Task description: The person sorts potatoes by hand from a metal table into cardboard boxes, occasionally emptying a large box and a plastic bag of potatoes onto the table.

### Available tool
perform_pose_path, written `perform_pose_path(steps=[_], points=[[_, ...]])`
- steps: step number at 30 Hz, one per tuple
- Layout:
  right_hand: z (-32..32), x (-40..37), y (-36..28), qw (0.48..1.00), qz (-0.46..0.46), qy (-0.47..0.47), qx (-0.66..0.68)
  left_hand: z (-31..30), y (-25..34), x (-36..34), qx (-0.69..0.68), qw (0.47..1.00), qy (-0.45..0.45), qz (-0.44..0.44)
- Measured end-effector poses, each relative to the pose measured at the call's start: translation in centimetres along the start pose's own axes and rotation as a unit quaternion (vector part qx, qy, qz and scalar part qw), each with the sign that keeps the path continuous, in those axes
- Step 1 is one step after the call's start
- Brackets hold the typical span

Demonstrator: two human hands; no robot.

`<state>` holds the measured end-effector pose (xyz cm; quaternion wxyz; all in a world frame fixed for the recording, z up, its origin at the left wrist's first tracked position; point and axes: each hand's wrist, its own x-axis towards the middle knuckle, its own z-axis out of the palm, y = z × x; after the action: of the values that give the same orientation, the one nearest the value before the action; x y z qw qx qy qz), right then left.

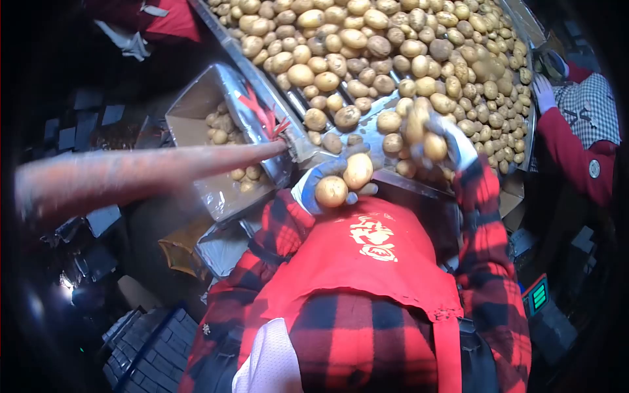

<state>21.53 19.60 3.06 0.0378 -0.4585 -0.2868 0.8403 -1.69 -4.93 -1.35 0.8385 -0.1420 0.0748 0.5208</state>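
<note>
Two potatoes (331, 190) rest in my gloved left hand (316, 178), which is held palm up in front of the red apron (373, 242). My gloved right hand (447, 141) is partly blurred at the near edge of the potato pile (419, 39), its fingers around potatoes (434, 147). Below and between the hands, the metal surface (371, 124) of the sorting table shows, with loose potatoes on it.
A rusty pole (151, 171) crosses the left side, close to the table corner. Behind it stands a lined cardboard box (190, 124) holding potatoes. At the right edge is a co-worker (583, 124) with a hand at the table rim. A green-lit display (538, 297) sits lower right.
</note>
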Motion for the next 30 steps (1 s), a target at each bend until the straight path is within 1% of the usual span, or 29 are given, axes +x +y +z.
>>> perform_pose_path(steps=[1,2,3,4,5,6,7,8,9,10,11,12,13,15,16,17,18,19,20,21,22,23,25,26,27,28,29,30], points=[[0.8,-2.0,1.9,0.999,-0.006,-0.016,-0.043,-0.8,-0.4,-1.2,-0.05,0.998,0.004,-0.023],[1.9,-3.9,2.9,0.993,0.038,-0.089,-0.073,-0.8,-0.9,-2.9,-0.062,0.998,-0.007,-0.007],[1.4,-4.2,4.9,0.981,0.092,-0.149,-0.078,-0.8,-1.3,-4.6,-0.074,0.997,-0.019,0.01],[7.0,-6.8,4.9,0.988,0.075,-0.114,-0.067,-1.6,-1.3,-6.6,-0.038,0.998,-0.007,0.046],[9.4,-6.5,5.2,0.973,0.117,-0.175,-0.093,-3.8,-1.4,-8.8,0.095,0.989,0.063,0.097],[12.2,-5.5,6.7,0.964,0.069,-0.215,-0.143,-4.3,-1.6,-11.1,0.163,0.966,0.076,0.186],[15.5,-4.8,7.3,0.952,0.026,-0.257,-0.165,-4.6,-1.7,-13.3,0.228,0.931,0.09,0.271],[18.9,-3.0,8.3,0.909,-0.106,-0.273,-0.296,-4.5,-1.6,-15.5,0.324,0.868,0.178,0.332],[22.0,-2.3,9.0,0.892,-0.12,-0.294,-0.321,-3.0,-1.5,-17.0,0.41,0.785,0.261,0.384],[25.6,-1.7,8.7,0.827,-0.162,-0.314,-0.437,-1.4,-1.3,-17.9,0.313,0.792,0.263,0.453],[29.1,-3.1,8.6,0.735,-0.337,-0.26,-0.527,-4.1,0.8,-20.5,0.126,0.866,0.225,0.429],[31.9,-1.2,9.8,0.646,-0.438,-0.259,-0.569,-7.1,1.9,-22.8,0.093,0.874,0.123,0.46],[33.2,1.2,11.3,0.555,-0.505,-0.232,-0.619,-9.0,2.3,-24.3,0.057,0.872,0.02,0.485],[33.1,8.5,16.7,0.458,-0.643,-0.091,-0.607,-5.0,1.9,-26.0,0.015,0.837,0.184,0.515],[32.8,8.7,17.1,0.453,-0.638,-0.096,-0.615,-5.0,1.9,-25.6,0.158,0.764,0.269,0.566],[32.2,8.5,17.3,0.448,-0.632,-0.098,-0.624,-4.3,2.1,-25.3,0.159,0.766,0.266,0.564],[31.5,7.2,17.0,0.462,-0.592,-0.138,-0.646,-3.1,2.0,-24.8,0.218,0.729,0.301,0.575],[30.4,5.9,17.3,0.469,-0.614,-0.125,-0.623,-2.5,1.8,-24.6,0.273,0.688,0.336,0.582],[28.3,5.8,18.3,0.497,-0.589,-0.136,-0.623,-2.7,2.5,-24.1,0.348,0.639,0.401,0.556],[26.7,5.4,18.6,0.524,-0.565,-0.142,-0.621,-4.5,4.2,-23.0,0.435,0.553,0.435,0.562],[25.0,4.8,18.9,0.544,-0.543,-0.132,-0.625,-5.8,6.2,-22.3,0.393,0.562,0.465,0.559],[24.0,4.0,18.5,0.544,-0.537,-0.112,-0.635,-6.7,8.2,-22.1,0.355,0.574,0.491,0.551],[22.3,2.0,16.5,0.574,-0.462,-0.116,-0.666,-7.6,11.7,-25.2,0.164,0.698,0.421,0.555],[21.1,0.4,16.0,0.591,-0.473,-0.081,-0.648,-11.5,14.2,-28.9,0.149,0.759,0.3,0.558],[19.3,-1.0,16.1,0.596,-0.466,-0.055,-0.652,-15.4,16.3,-32.6,0.124,0.807,0.179,0.549],[17.1,-2.2,16.3,0.618,-0.435,-0.022,-0.655,-14.7,17.7,-34.6,0.111,0.717,0.379,0.575],[15.2,-3.3,16.7,0.637,-0.407,0.008,-0.654,-17.0,19.5,-37.5,0.172,0.653,0.433,0.597],[13.2,-4.6,17.3,0.654,-0.384,0.035,-0.651,-13.5,18.4,-35.4,0.197,0.516,0.566,0.612]])
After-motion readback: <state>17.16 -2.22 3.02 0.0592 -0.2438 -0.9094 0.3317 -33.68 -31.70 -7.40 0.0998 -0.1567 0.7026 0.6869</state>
